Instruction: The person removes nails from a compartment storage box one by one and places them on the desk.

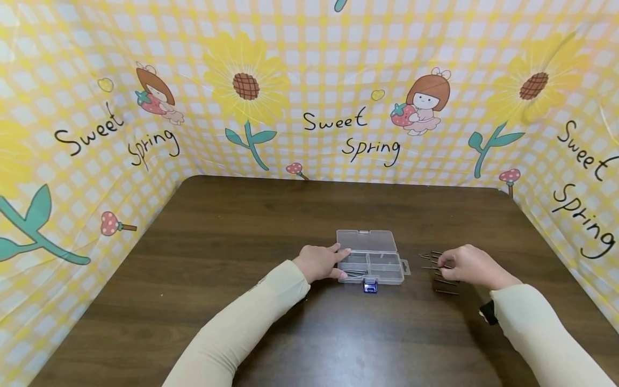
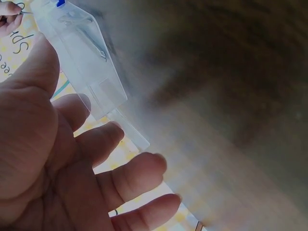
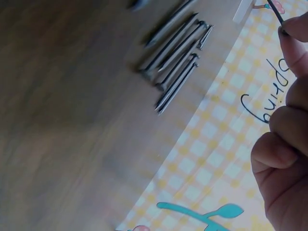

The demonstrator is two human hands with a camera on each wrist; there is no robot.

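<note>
A clear plastic compartment box (image 1: 387,280) stands on the table with its lid (image 1: 372,241) tipped back. Several nails (image 1: 355,272) lie in its front left compartment. My left hand (image 1: 316,263) rests at the box's left end, thumb toward the front and fingers toward the back; in the left wrist view its fingers are spread and slightly bent. To the right of the box, my right hand (image 1: 466,266) pinches one nail (image 3: 275,11) between thumb and index finger, its other fingers curled. Several loose nails (image 3: 168,45) lie on the table beneath and around this hand.
A blue latch (image 1: 370,286) sticks out at the box's front, and a clear hanging tab (image 1: 405,267) at its right end. The brown wooden table (image 1: 261,215) is bordered by a yellow checked cloth (image 1: 319,64) at the back and both sides.
</note>
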